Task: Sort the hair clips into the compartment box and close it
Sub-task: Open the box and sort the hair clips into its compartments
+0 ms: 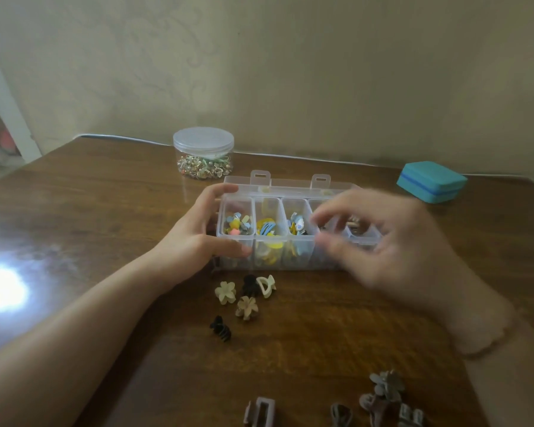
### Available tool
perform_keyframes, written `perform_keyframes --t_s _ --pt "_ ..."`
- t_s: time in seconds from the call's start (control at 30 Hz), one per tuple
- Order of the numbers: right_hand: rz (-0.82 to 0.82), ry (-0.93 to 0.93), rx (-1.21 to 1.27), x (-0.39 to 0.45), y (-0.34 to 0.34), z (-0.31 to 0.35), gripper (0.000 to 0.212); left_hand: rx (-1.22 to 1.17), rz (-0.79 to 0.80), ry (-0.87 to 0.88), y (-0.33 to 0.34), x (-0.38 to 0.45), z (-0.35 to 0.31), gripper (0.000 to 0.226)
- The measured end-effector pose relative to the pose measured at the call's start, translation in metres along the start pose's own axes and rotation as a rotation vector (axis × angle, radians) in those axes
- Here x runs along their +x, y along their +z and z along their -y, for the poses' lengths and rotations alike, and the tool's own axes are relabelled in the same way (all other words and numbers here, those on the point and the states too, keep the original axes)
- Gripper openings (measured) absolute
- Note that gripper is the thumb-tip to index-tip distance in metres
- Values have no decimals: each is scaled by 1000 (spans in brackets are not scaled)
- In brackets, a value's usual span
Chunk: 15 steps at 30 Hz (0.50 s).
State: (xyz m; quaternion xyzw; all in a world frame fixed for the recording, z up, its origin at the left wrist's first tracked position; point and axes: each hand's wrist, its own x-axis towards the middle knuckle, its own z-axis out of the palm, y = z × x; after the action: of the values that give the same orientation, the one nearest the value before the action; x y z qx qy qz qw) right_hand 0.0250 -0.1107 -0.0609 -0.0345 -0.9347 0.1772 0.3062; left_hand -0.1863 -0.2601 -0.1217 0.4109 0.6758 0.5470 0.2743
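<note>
A clear plastic compartment box [290, 235] sits open in the middle of a brown wooden table [105, 195]. Its lid lies flat behind it, with two little tabs sticking up. The left compartments hold small bright clips in blue, yellow, pink and white.

The left hand [195, 232] grips the left end of the box, with the fingers curled over the far corner and the thumb on the near side. The right hand [392, 238] hangs over the right side of the box. It is blurry (so I cannot tell if it holds anything), and its fingers look a bit bent.

Just in front of the box lie five small claw clips: a cream flower clip [225, 292], a black clip [249, 284], a cream round clip [266, 285], a tan flower clip [246, 307] and another black clip [220, 328]. More clips in pink and grey [386, 386] lie near the bottom edge.

A round clear jar with a lid [203, 152] stands behind the box, full of tiny shiny bits. A teal case [431, 181] rests at the far right.
</note>
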Motion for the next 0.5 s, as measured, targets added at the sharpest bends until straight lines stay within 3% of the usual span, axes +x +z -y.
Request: perform_keyframes --t_s 0.07,0.17,0.4,0.5 --pt "273 -136 -52 -3 14 16 25 2 -13 13 1 0 0 97" --pt "480 -300 -215 -5 39 21 35 0 -31 21 3 0 0 96" --pt "474 -375 -244 -6 46 18 24 2 -29 19 3 -1 -1 92" --pt "357 -279 -74 -5 31 16 18 -4 -21 22 2 0 0 96"
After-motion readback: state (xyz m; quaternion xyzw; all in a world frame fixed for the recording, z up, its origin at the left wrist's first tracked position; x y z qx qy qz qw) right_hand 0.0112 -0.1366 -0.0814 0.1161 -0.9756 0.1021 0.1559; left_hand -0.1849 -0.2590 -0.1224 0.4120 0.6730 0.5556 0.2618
